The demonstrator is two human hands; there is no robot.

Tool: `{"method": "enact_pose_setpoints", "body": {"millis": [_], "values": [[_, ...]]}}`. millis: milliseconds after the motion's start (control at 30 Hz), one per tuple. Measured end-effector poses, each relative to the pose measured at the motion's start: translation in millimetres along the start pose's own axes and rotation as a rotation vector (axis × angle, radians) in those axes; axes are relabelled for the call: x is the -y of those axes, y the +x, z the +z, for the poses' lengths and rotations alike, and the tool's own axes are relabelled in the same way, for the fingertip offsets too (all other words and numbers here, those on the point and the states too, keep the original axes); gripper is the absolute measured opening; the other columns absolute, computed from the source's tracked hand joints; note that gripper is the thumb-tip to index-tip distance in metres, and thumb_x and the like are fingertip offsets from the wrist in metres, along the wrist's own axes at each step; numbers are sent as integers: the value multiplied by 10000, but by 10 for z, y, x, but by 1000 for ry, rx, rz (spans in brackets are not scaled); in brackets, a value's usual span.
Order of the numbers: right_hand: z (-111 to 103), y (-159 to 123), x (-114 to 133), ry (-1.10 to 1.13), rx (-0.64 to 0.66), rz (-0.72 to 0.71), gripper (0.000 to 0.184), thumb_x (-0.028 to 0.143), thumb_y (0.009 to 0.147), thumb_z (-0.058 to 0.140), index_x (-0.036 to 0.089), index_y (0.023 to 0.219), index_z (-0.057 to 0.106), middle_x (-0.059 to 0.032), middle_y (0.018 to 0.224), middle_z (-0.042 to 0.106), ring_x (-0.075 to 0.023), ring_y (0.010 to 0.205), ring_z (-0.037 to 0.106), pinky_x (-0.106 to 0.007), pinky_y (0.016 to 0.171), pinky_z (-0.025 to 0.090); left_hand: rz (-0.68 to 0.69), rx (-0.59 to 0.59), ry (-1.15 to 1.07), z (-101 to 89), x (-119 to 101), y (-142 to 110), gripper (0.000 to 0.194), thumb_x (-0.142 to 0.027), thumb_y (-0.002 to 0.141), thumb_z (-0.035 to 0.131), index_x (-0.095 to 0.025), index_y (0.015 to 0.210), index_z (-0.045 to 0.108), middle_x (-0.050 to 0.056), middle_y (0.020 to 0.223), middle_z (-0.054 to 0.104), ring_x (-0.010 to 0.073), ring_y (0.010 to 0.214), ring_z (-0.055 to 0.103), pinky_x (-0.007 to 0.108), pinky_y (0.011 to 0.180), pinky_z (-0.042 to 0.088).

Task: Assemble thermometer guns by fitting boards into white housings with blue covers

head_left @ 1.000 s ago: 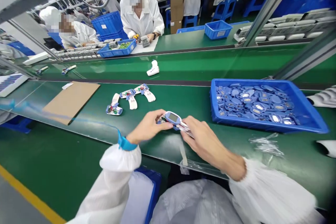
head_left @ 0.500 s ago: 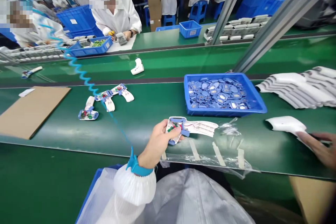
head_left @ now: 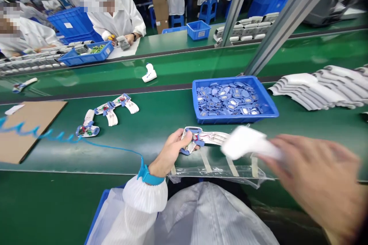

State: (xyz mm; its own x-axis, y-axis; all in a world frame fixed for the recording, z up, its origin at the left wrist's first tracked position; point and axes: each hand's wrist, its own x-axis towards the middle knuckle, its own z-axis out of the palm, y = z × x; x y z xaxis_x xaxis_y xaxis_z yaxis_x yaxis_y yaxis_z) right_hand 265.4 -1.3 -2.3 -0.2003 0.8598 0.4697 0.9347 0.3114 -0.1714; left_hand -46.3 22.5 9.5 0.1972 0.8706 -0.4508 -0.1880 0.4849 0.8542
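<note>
Green conveyor belt below, left hand pinches an open casing in its grip, right hand a white shell.

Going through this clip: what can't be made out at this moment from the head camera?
Head view:
- White plastic housing by the right hand: motion blur hides its edges and the grip.
- Circuit board in the left hand: the fingers cover part of it.
- Parts in the blue tray: too small to tell apart.

Blue tray of parts, cardboard sheet
</note>
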Motion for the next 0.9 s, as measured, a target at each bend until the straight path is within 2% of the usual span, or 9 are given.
{"method": "enact_pose_setpoints", "body": {"millis": [33,100,167,267,333,433,600,767,900], "values": [[-18,91,209,-27,48,-153,282,486,981,556,260,1113,658,-162,1118,731,-336,985,657,-565,959,378,9,6,11,4,3,-8,455,-575,885,689,-161,1073,667,81,1032,710,162,871,655,252,791,483],[10,263,570,-46,58,-335,235,370,1009,533,204,1116,661,-157,1122,732,-316,978,656,-549,967,369,46,26,29,8,19,-26,442,-555,894,688,-175,1119,672,78,1106,697,161,931,639,239,813,481],[99,394,815,-47,81,-413,236,311,1023,512,161,1129,660,-149,1132,728,-304,1004,647,-535,981,358,85,41,61,6,47,-37,452,-521,865,735,-173,1145,666,81,1124,686,168,952,624,238,816,481],[267,491,967,10,150,-423,287,326,1039,489,130,1171,651,-150,1187,709,-310,1078,624,-534,1027,345,103,47,144,-5,101,-31,497,-530,845,744,-132,1130,657,83,950,681,163,784,602,251,692,465],[355,517,973,141,238,-349,357,398,1023,523,128,1229,631,-152,1203,703,-317,1077,626,-523,1006,389,137,17,216,-24,125,-25,487,-547,875,696,-121,1108,660,73,881,663,160,730,580,256,650,442],[395,563,948,482,469,-128,436,441,968,618,197,1328,587,-93,1190,711,-270,1013,658,-426,891,488,243,-7,327,-77,119,-42,408,-489,862,730,-147,1072,658,60,963,661,170,844,589,256,735,455],[299,687,983,858,709,136,370,450,908,686,290,1240,655,-2,1111,711,-188,889,658,-305,754,496,263,62,389,-172,63,-110,459,-412,800,810,-182,1159,641,61,1097,682,203,976,613,277,838,475],[303,684,1013,892,708,195,365,569,920,623,273,1103,733,-3,885,655,-169,755,601,-299,652,440,361,10,504,-186,86,-143,386,-370,895,711,-201,1234,638,58,1151,686,200,1003,618,288,873,468],[313,673,1132,928,582,187,406,531,934,621,264,1239,658,-31,1096,690,-190,940,635,-310,787,485,325,-55,587,-128,60,-183,359,-443,846,755,-201,1092,655,29,1004,708,177,861,622,268,733,456]]}}
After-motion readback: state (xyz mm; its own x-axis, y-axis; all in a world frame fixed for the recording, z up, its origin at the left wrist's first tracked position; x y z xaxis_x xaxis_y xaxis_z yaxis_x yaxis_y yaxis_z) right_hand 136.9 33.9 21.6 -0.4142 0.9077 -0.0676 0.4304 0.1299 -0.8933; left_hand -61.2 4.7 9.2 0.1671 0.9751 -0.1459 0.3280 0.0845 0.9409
